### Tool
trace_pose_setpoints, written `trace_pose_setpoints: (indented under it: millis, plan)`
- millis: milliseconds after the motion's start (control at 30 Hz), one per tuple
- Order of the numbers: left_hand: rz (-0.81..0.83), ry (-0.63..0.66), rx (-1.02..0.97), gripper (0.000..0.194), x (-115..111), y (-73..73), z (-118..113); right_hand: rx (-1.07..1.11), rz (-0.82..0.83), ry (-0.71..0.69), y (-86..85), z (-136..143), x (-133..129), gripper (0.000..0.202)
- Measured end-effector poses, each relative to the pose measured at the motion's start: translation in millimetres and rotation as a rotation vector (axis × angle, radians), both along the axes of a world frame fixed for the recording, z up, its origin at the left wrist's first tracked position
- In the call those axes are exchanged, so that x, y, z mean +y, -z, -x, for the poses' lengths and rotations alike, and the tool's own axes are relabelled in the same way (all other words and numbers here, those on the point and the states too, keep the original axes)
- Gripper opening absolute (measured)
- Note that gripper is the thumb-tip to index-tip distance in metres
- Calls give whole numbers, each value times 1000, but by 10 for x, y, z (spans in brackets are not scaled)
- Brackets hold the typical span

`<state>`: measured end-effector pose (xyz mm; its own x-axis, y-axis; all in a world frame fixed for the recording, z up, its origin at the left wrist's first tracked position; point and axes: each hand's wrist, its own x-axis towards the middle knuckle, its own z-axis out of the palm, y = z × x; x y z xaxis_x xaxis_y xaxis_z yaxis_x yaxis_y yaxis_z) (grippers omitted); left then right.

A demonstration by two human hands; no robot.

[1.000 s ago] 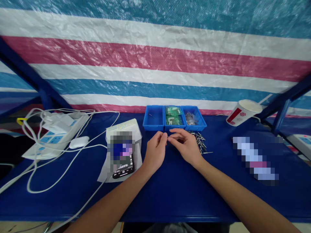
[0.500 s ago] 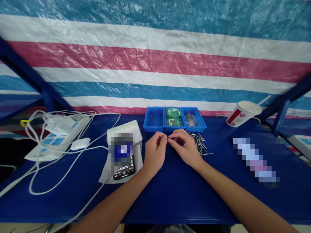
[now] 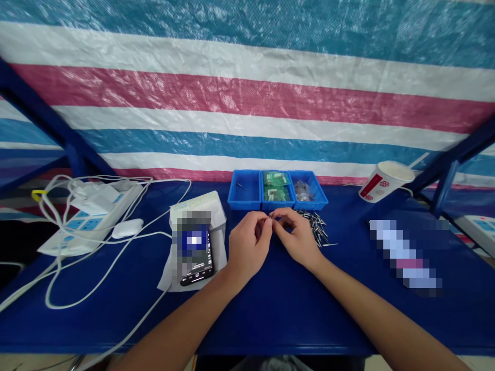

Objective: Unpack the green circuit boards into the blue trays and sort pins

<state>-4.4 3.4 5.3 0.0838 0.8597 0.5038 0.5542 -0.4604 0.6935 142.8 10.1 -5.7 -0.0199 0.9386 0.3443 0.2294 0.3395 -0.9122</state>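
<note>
My left hand [image 3: 250, 241] and my right hand [image 3: 297, 234] meet fingertip to fingertip over the blue table, just in front of the bins. Both are closed in a pinch; whatever sits between the fingertips is too small and covered to name. Beside my right hand lies a pile of thin metal pins or rivets [image 3: 319, 229], partly hidden by that hand. Behind the hands stand three blue bins: the left bin [image 3: 245, 200] holds a single thin pin [image 3: 241, 186], the middle one has green-and-white packets [image 3: 276, 186], and the right one contains small parts in clear plastic [image 3: 303, 190].
Left of my hands, a phone [image 3: 198, 270] rests against a paper box [image 3: 199, 206]. Farther left are a power strip [image 3: 58, 242], tangled white cables and a white case [image 3: 127, 228]. At right are a paper cup [image 3: 386, 181] with a straw and a blurred-out object [image 3: 406, 255].
My left hand has shifted slightly right and turned, its thumb now reaching farther across. The right hand has stayed almost in place, still pinching. The bins and pile look the same.
</note>
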Motion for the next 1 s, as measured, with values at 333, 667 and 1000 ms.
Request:
trace_pose_setpoints:
  millis: [333, 667, 1000]
  plan:
    - [43, -37, 25, 23, 11, -28, -3, 275, 141, -43, -19, -58, 72, 34]
    - [13, -379, 141, 15, -9, -152, 35, 494, 301, -25, -62, -89, 106, 30]
    - [112, -450, 204, 36, -56, -176, -1, 544, 376, 4, -99, -61, 71, 29]
